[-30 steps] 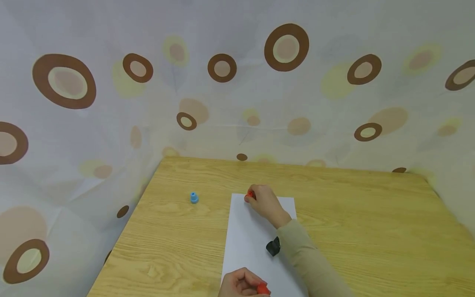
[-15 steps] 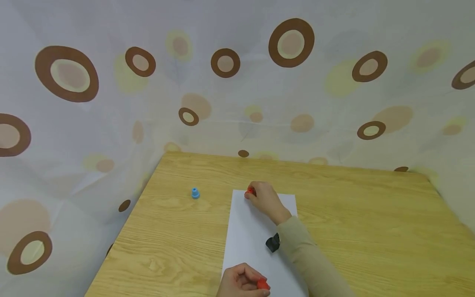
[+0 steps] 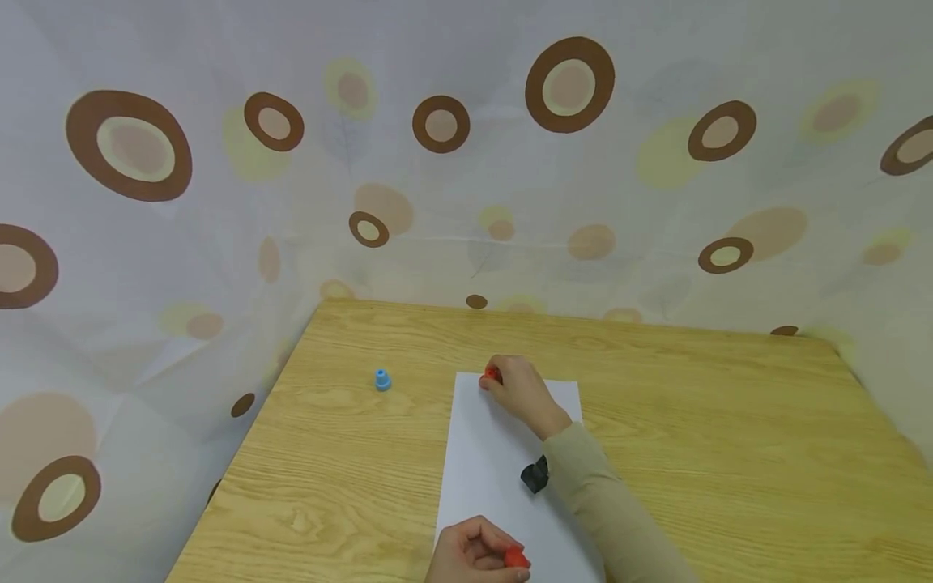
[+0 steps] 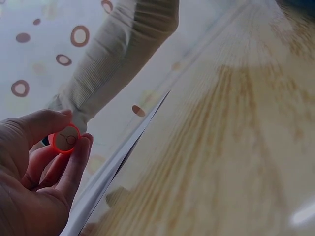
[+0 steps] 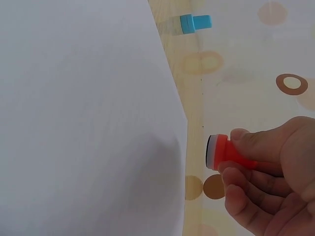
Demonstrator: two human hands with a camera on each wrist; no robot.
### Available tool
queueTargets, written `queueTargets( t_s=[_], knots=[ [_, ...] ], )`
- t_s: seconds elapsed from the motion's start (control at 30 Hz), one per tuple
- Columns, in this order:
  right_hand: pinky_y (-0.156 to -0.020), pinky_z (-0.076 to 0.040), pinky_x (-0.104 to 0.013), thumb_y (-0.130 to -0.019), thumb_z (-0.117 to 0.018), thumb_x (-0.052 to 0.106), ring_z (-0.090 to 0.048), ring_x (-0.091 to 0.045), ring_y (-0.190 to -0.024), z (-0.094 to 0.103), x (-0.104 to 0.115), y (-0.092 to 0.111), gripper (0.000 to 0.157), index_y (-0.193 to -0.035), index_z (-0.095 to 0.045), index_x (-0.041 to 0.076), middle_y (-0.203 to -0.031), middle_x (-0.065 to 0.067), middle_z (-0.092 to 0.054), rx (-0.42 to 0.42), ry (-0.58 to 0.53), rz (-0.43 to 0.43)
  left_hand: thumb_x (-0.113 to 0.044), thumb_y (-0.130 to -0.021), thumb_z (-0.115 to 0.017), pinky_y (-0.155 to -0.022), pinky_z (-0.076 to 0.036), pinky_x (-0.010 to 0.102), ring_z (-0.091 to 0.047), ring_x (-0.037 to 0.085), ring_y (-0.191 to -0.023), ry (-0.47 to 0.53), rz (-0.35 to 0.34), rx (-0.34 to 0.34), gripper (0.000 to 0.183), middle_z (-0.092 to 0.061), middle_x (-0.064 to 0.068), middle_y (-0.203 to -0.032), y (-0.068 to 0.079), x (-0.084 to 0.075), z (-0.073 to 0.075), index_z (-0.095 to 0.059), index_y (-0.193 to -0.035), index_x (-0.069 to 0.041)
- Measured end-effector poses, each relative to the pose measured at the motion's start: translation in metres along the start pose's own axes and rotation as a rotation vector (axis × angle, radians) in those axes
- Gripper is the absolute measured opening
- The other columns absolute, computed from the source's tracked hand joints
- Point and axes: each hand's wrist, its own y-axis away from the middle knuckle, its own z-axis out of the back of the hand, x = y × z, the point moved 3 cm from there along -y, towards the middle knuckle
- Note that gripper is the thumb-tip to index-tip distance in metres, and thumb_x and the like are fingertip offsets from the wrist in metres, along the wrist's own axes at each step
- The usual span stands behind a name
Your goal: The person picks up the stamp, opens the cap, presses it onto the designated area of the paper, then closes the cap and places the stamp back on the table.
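- Red stamp (image 5: pixel 222 151) is sitting clamped between thumb and fingers of the right hand (image 5: pixel 268 179), near 11 o'clock, by the far edge of the paper (image 3: pixel 474 453).
- That grip is taking the handle end, presumably leaving the face free and turned toward the sheet.
- Left hand (image 3: pixel 470 555) is pinching a red piece (image 3: pixel 516 559) at 6 o'clock; this may be a cap being kept off the desk (image 3: pixel 350 470).
- At 10 o'clock, a blue piece (image 3: pixel 382 380) is standing on its wide end, likely for steadiness.
- Right fingers are hiding most of the stamp from the head view; I cannot tell whether it is touching paper.
- Beside the sleeve (image 3: pixel 598 494), a black object (image 3: pixel 534 476) is showing only partly; its attachment is unclear.
- Lower frame edge is cutting off the left hand and the paper's near end.
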Motion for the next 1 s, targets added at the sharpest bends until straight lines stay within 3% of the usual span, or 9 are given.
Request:
queueTargets(
  t_s=[0.2,0.33,0.7,1.0],
  knots=[
    [-0.054,-0.042,-0.023,-0.086,-0.078,0.008,-0.047,-0.013,-0.061,-0.005,0.000,-0.003,0.013,-0.083,-0.066,0.003,-0.070,0.000,-0.057,0.014,0.010,0.008,0.009,-0.072,-0.081,-0.075,-0.059,0.027,-0.072,0.019,-0.079,0.015,0.013,-0.009,0.029,-0.070,0.023,-0.096,0.000,0.001,0.001,-0.064,-0.095,0.009],
    [-0.052,-0.041,-0.023,-0.085,-0.078,0.006,-0.046,-0.013,-0.060,-0.008,0.002,-0.003,0.013,-0.082,-0.066,0.002,-0.068,0.000,-0.057,0.033,0.037,0.010,0.007,-0.073,-0.081,-0.075,-0.059,0.028,-0.072,0.019,-0.081,0.003,0.007,0.001,0.031,-0.069,0.027,-0.098,-0.001,0.001,0.002,-0.063,-0.098,0.009],
    [-0.054,-0.041,-0.024,-0.084,-0.079,0.006,-0.047,-0.013,-0.062,-0.015,0.002,0.000,0.016,-0.077,-0.064,0.004,-0.068,0.000,-0.055,0.080,0.108,0.018,0.007,-0.073,-0.082,-0.077,-0.059,0.027,-0.072,0.018,-0.084,0.006,0.030,-0.005,0.035,-0.070,0.011,-0.097,-0.002,0.003,0.004,-0.062,-0.103,0.006],
    [-0.053,-0.042,-0.024,-0.084,-0.078,0.005,-0.047,-0.012,-0.060,-0.018,0.001,0.000,0.015,-0.076,-0.065,0.004,-0.067,0.000,-0.058,0.088,0.131,0.045,0.010,-0.073,-0.080,-0.079,-0.059,0.027,-0.072,0.018,-0.086,-0.004,-0.006,0.033,0.046,-0.069,0.013,-0.097,-0.002,0.001,0.003,-0.051,-0.107,0.023]
  ],
)
